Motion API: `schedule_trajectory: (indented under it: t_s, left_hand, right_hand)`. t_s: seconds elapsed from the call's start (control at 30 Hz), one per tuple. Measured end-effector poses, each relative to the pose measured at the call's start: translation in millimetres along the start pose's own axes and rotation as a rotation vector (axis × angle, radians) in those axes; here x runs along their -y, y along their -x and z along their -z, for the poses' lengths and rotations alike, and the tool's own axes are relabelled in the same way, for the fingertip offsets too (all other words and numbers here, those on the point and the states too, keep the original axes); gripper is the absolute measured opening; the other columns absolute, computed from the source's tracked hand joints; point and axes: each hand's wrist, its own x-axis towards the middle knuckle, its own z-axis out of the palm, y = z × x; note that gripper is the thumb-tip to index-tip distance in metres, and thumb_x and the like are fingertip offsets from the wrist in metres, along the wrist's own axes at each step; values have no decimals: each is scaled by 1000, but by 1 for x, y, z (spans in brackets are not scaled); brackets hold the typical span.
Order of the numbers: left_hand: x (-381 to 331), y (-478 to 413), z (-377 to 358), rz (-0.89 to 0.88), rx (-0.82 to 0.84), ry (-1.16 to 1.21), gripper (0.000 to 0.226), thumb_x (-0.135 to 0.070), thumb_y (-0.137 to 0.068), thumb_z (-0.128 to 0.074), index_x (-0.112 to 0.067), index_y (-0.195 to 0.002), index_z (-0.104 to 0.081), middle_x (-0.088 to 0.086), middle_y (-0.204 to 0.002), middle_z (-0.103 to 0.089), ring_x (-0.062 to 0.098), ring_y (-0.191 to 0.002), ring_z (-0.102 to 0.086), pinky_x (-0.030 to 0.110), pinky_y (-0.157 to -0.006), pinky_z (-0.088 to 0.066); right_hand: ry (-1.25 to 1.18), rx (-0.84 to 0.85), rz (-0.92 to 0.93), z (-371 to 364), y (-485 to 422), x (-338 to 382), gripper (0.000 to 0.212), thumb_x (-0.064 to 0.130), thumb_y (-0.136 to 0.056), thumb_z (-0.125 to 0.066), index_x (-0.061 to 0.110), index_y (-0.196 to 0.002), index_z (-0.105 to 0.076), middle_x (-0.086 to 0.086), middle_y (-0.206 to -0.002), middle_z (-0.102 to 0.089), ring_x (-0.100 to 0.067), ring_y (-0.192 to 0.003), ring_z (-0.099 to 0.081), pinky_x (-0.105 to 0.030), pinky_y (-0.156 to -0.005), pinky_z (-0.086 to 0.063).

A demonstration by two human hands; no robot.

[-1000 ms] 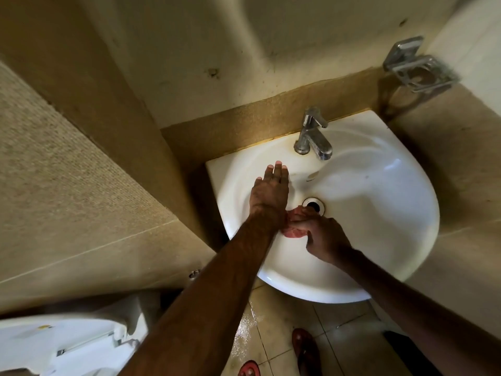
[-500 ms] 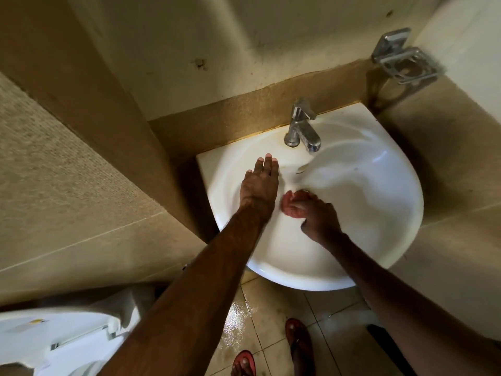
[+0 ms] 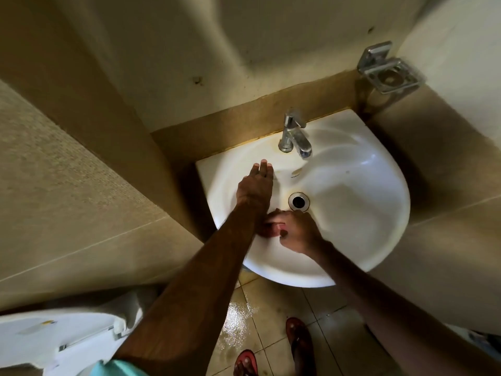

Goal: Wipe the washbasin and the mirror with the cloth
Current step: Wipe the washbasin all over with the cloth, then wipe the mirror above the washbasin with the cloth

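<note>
A white corner washbasin (image 3: 352, 185) hangs on the tiled wall, with a chrome tap (image 3: 294, 135) at its back and a round drain (image 3: 298, 201) in the middle. My left hand (image 3: 254, 187) lies flat with straight fingers on the basin's left inner slope. My right hand (image 3: 296, 232) grips a small reddish-pink cloth (image 3: 271, 229) and presses it against the bowl just in front of the drain; most of the cloth is hidden under my fingers and left forearm. No mirror is in view.
A chrome soap holder (image 3: 387, 73) is fixed to the wall at the upper right. A white toilet (image 3: 54, 340) stands at the lower left. The floor tiles (image 3: 241, 313) below the basin are wet. My feet in red sandals (image 3: 298, 335) stand under the basin.
My right hand has dragged the cloth from over the drain back toward the basin's front, uncovering the drain. My left hand has stayed flat on the left slope.
</note>
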Motion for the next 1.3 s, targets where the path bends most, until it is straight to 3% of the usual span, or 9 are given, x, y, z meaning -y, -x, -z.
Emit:
schedule_trajectory:
  t_s: [0.23,0.4,0.53,0.67,0.77,0.87,1.07,1.2,1.3]
  left_hand:
    - [8,-4,-12,-36,-67,37,88,6,-91,-56,-11,-160,-4,6,-169,2,26,-156,-7,43,-113,-42]
    - [9,-3,-10,-48,-42,82,92,2,-90,-60,-10,-160,-3,6,-169,3,26,-156,-5,42,-116,-38]
    - [11,4,5,-64,65,91,81,-6,-92,-57,-10,-159,-13,8,-168,-2,26,-154,-12,43,-116,-38]
    - [17,35,20,22,169,361,49,-23,-94,-60,-6,-140,-54,12,-148,-48,31,-137,-45,37,-111,-41]
    - [22,74,35,245,36,745,34,-20,-100,-49,-10,-127,-67,7,-139,-60,26,-131,-53,28,-108,-38]
    - [17,121,47,344,-40,902,34,-31,-99,-53,-17,-128,-64,1,-133,-64,19,-124,-58,23,-103,-39]
    - [-13,219,98,70,-69,1115,45,-31,-87,-74,-21,-130,-61,-3,-124,-67,10,-105,-65,27,-96,-55]
    - [-14,250,120,-136,-163,893,66,-33,-76,-80,-21,-135,-53,-2,-124,-66,14,-106,-68,29,-90,-59]
    - [-12,264,148,-174,-332,766,56,-19,-80,-71,-18,-134,-56,2,-124,-67,19,-105,-68,36,-91,-58]
  right_hand:
    - [96,-201,-267,21,-7,-69,70,-3,-72,-61,36,-130,-69,10,-150,-54,-19,-136,-55,-35,-107,-50]
    - [121,-79,-223,-2,-11,-14,46,10,-80,-67,37,-118,-71,8,-116,-72,-19,-109,-69,-30,-84,-55]
    - [-471,119,-307,10,1,18,43,14,-74,-68,32,-112,-77,10,-100,-79,-12,-89,-77,-37,-77,-65]
    - [-795,103,-368,53,24,27,53,-12,-79,-70,14,-126,-70,-1,-103,-77,-27,-101,-74,-42,-91,-60]
    - [-893,35,-476,84,50,35,53,-10,-83,-71,12,-131,-67,1,-102,-76,-26,-95,-74,-39,-87,-59]
    - [-1095,-22,-585,100,71,50,51,-4,-86,-70,10,-135,-65,-11,-112,-75,-37,-105,-72,-52,-95,-58]
    - [-1448,14,-442,136,114,123,39,-2,-89,-51,11,-122,-67,-13,-103,-75,-26,-94,-72,-47,-89,-58]
    - [-1546,3,-376,161,130,156,48,-6,-89,-39,-1,-132,-59,-19,-110,-71,-36,-105,-67,-46,-88,-58]
    - [-1540,9,-370,183,135,169,49,-15,-98,-38,-2,-143,-51,-21,-128,-69,-34,-110,-73,-42,-79,-63]
